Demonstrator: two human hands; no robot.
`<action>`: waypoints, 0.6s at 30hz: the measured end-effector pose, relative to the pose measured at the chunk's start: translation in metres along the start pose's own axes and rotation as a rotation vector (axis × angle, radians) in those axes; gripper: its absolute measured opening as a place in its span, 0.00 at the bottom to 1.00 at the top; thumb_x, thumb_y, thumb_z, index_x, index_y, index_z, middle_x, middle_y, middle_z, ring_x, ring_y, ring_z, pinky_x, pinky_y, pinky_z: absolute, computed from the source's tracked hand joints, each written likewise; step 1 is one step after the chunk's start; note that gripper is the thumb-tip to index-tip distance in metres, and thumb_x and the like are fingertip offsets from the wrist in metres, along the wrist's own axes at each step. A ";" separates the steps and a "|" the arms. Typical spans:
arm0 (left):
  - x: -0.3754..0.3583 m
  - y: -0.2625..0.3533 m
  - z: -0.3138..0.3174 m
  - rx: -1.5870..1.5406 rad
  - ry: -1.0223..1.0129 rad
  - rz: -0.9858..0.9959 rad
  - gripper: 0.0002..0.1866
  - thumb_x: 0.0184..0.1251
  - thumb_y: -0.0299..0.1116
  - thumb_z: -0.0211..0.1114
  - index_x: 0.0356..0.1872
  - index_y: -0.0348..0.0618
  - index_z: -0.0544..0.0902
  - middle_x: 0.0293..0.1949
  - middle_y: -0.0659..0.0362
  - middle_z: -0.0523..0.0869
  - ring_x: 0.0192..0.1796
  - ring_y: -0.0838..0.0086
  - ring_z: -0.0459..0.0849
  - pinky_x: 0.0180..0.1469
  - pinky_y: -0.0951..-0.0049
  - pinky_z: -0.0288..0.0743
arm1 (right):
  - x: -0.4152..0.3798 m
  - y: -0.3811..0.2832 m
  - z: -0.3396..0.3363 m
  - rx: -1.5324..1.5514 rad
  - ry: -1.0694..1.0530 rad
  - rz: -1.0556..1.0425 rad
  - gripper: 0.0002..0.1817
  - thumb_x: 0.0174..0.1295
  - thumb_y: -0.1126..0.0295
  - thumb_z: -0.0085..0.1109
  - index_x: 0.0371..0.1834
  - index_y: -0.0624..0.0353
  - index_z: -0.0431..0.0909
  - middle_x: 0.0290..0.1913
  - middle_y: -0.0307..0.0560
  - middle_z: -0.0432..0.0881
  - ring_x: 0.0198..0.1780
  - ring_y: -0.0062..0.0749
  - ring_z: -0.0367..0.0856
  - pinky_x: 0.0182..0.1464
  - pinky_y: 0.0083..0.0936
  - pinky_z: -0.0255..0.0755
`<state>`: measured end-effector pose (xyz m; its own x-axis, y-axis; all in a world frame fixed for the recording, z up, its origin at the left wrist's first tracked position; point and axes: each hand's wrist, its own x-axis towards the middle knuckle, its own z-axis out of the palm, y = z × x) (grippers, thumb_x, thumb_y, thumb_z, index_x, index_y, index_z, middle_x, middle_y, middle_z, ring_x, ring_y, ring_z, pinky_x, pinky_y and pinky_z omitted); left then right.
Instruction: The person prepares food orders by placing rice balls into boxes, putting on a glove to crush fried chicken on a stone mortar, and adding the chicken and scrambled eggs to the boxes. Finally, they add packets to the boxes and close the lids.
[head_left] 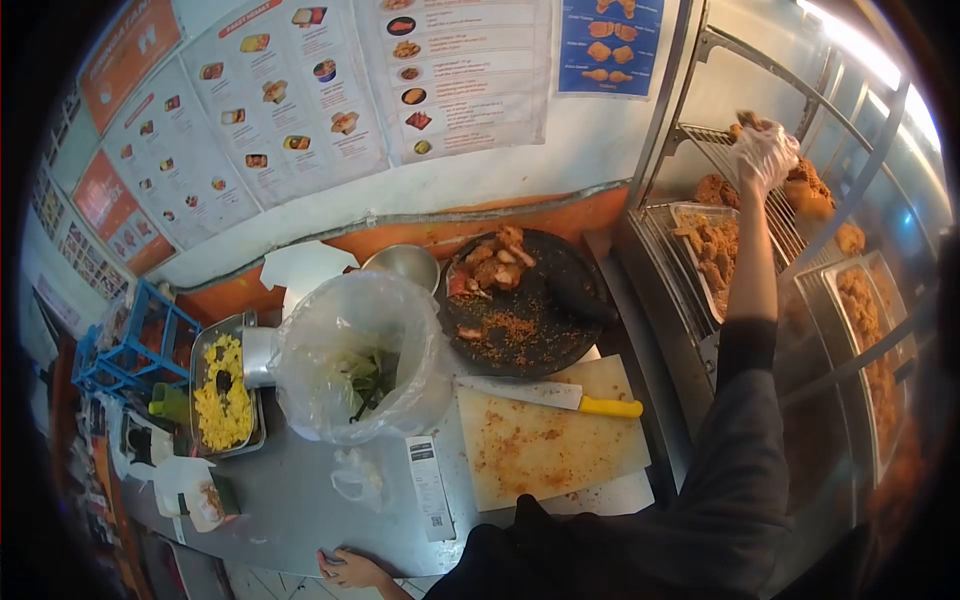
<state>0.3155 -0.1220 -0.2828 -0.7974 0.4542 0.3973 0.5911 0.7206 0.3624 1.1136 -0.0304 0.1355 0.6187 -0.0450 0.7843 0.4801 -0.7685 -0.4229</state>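
- Right hand (768,158), in a clear plastic glove: at far right, inside the glass-sided cabinet (652,262), fingers bent at a brown fried piece (748,118) above the wire rack (786,232). The glove partly hides the piece; whether it is gripped cannot be told.
- Left hand (350,568), bare: at the near edge of the tabletop (290,500), fingers loosely curled, nothing seen in its grasp.
- Wall, far left to centre: menu sheets (290,100) with food pictures, orange panels and lines of print; the wording is too small and blurred to read with certainty.
- Wall, far right of those: blue poster (607,66) showing fried pieces in rows, each captioned in small illegible print.
- Near centre of the tabletop: white paper slip (428,485) with a dark printed block, fine text and a QR code near its lower end; text not legible.
- Right of the slip: cutting board (560,455), crumb-strewn, bearing a yellow-handled knife (610,406); no maker's mark can be made out on the blade.
- Beyond the board: round black board (545,340) carrying fried chicken (498,262) and crumbs.
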 end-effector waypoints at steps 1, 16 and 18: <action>-0.002 0.006 -0.006 -0.015 -0.043 -0.073 0.22 0.66 0.46 0.53 0.60 0.59 0.72 0.60 0.59 0.68 0.52 0.52 0.73 0.43 0.51 0.74 | -0.019 -0.025 -0.018 0.043 -0.090 -0.010 0.23 0.59 0.58 0.60 0.56 0.54 0.75 0.58 0.55 0.74 0.62 0.42 0.68 0.60 0.40 0.67; -0.005 0.010 -0.018 -0.113 -0.100 -0.065 0.21 0.66 0.47 0.53 0.59 0.64 0.73 0.62 0.61 0.67 0.57 0.51 0.71 0.51 0.51 0.72 | -0.326 -0.006 -0.001 0.099 -0.656 -0.767 0.37 0.60 0.46 0.55 0.72 0.40 0.59 0.45 0.57 0.81 0.48 0.50 0.80 0.51 0.47 0.73; -0.004 0.019 -0.022 -0.122 -0.113 -0.140 0.20 0.66 0.46 0.53 0.59 0.63 0.73 0.62 0.61 0.67 0.59 0.52 0.70 0.52 0.51 0.71 | -0.315 -0.018 -0.005 0.013 -0.883 -0.747 0.38 0.60 0.45 0.56 0.73 0.43 0.59 0.44 0.57 0.82 0.46 0.49 0.82 0.50 0.42 0.74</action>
<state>0.3320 -0.1216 -0.2592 -0.8770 0.4154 0.2413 0.4789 0.7148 0.5097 0.9070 -0.0053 -0.1019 0.3943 0.8835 0.2529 0.9127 -0.4086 0.0043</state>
